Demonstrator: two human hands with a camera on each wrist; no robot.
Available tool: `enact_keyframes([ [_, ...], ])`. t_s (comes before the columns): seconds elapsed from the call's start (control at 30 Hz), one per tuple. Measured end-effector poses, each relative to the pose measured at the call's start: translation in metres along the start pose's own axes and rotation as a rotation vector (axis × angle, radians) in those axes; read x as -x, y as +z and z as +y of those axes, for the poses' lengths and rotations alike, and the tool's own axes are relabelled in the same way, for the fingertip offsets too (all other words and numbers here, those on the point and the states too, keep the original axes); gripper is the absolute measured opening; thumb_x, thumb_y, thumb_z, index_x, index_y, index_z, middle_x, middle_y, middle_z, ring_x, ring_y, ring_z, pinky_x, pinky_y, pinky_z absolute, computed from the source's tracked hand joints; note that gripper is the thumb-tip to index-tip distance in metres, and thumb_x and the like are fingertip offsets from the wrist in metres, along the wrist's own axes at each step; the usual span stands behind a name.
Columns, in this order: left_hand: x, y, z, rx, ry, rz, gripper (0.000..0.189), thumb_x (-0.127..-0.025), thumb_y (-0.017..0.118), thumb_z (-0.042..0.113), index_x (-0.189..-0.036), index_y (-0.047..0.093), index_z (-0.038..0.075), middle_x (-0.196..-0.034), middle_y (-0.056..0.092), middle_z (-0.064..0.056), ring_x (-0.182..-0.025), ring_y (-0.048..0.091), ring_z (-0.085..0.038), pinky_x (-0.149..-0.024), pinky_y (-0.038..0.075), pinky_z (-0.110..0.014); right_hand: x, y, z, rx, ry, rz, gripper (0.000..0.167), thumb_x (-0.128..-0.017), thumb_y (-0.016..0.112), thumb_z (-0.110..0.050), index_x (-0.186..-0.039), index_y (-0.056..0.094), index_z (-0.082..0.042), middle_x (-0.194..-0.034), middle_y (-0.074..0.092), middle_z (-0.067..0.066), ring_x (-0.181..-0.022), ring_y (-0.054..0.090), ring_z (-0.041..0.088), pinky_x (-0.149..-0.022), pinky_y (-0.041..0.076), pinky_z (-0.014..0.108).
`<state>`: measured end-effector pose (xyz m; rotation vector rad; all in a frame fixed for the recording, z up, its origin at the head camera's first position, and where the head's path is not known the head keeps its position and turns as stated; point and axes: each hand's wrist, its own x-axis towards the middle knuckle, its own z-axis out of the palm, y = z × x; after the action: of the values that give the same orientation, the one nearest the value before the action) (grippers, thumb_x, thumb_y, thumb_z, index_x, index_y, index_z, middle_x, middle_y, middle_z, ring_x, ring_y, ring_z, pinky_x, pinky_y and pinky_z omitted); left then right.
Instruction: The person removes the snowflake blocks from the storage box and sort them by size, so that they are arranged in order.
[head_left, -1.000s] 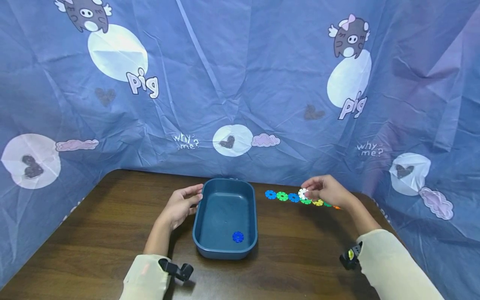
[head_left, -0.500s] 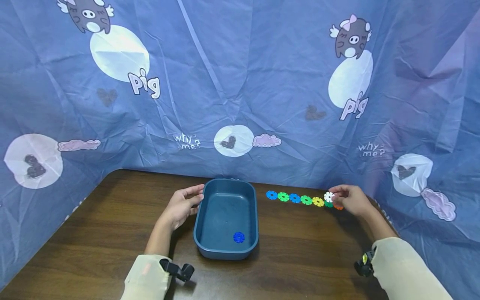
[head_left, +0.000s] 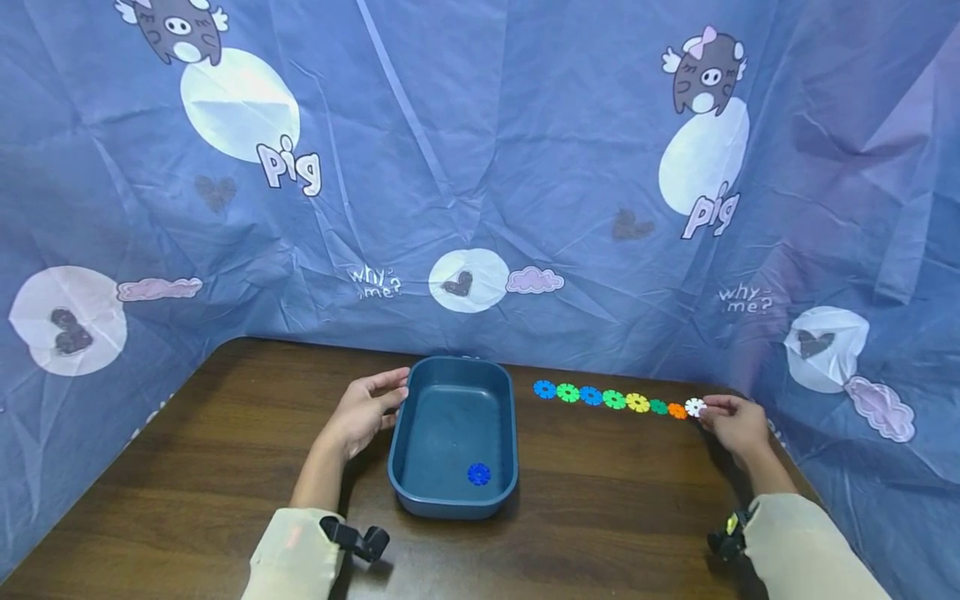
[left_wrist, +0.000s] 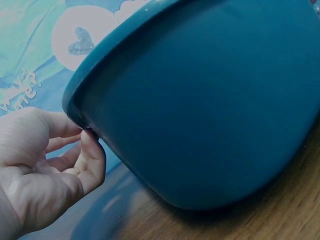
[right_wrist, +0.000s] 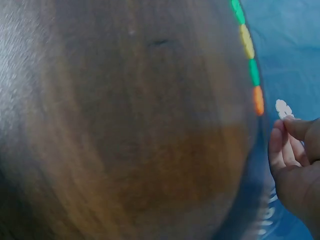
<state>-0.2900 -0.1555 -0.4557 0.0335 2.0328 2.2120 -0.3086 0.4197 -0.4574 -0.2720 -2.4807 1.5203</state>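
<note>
A dark blue plastic bin (head_left: 453, 433) stands on the table with a blue snowflake disc (head_left: 479, 474) inside. At its left side, my left hand (head_left: 358, 417) holds the outer edge; in the left wrist view, bent thumb and fingers meet under the rim (left_wrist: 75, 95). My right hand (head_left: 738, 423) pinches a white snowflake disc (head_left: 695, 407) between thumb and fingers, at the right end of a row of coloured discs. That row holds blue, light green, yellow, dark green (head_left: 658, 407) and orange (head_left: 678, 411) discs. The right wrist view shows the white disc (right_wrist: 283, 108) beyond the orange one.
The brown wooden table (head_left: 600, 508) has its back edge close to a blue printed curtain (head_left: 480, 167). The disc row runs along that back edge, towards the right corner. Wrist camera mounts (head_left: 356, 540) stick out from both sleeves.
My right hand has carried the white disc rightward along the row, past the orange disc, and lowered it to the row's end. The left hand and bin stay in place.
</note>
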Motion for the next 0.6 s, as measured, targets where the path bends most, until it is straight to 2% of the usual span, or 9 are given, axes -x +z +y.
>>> enact_keyframes([
  [0.17, 0.000, 0.000, 0.000, -0.003, -0.003, 0.000, 0.046, -0.104, 0.057, 0.004, -0.149, 0.049, -0.001, -0.143, 0.049, -0.020, -0.110, 0.057, -0.018, -0.079, 0.056, -0.027, 0.000, -0.002, 0.016, -0.035, 0.081, 0.080, 0.035, -0.096, 0.059, 0.008, -0.128, 0.054, 0.023, -0.076, 0.071, -0.004, -0.066, 0.063, -0.004, -0.064, 0.056, 0.017],
  [0.3, -0.001, -0.001, 0.000, -0.009, 0.000, 0.002, 0.046, -0.104, 0.056, 0.004, -0.149, 0.049, -0.001, -0.143, 0.048, -0.020, -0.111, 0.056, -0.019, -0.079, 0.056, -0.027, -0.002, -0.002, 0.021, -0.020, 0.111, 0.111, 0.035, -0.097, 0.060, 0.005, -0.127, 0.057, 0.020, -0.074, 0.069, -0.009, -0.065, 0.062, -0.005, -0.062, 0.055, 0.015],
  [0.6, 0.000, 0.000, -0.001, 0.012, 0.001, -0.001, 0.047, -0.103, 0.056, 0.002, -0.149, 0.047, -0.003, -0.141, 0.048, -0.020, -0.106, 0.057, -0.015, -0.077, 0.055, -0.025, -0.010, -0.002, 0.023, 0.050, 0.086, 0.095, 0.032, -0.098, 0.058, 0.005, -0.125, 0.058, 0.020, -0.074, 0.069, -0.007, -0.063, 0.060, -0.005, -0.060, 0.053, 0.015],
])
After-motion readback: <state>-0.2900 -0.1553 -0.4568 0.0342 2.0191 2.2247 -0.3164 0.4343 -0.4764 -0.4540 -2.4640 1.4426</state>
